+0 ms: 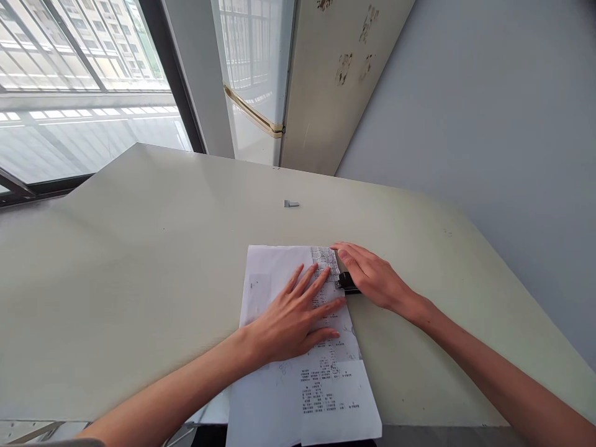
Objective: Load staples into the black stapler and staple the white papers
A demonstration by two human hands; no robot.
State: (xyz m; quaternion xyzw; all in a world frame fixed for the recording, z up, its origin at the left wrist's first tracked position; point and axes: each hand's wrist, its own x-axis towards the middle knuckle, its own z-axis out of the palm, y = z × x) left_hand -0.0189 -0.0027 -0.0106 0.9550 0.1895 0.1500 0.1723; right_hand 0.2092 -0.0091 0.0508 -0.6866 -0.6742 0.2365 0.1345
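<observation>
Printed sheets of paper [339, 388] lie on the table at its front edge, the near end reaching past the edge. My left hand [293, 316] rests flat on them with its fingers spread, covering part of the print. At the right edge of the paper, a black stapler [348, 282] has its front end over the sheets. My right hand [370, 273] is over the stapler with its palm down on it and hides most of its body. Beyond the paper lies a small grey piece [291, 203], perhaps a strip of staples.
The pale table [153, 261] spreads out on both sides of the paper. Behind it stand a fridge [256, 68] with a gold handle and a worn side panel, and a window [84, 49] at the left. A plain wall [503, 112] borders the right side.
</observation>
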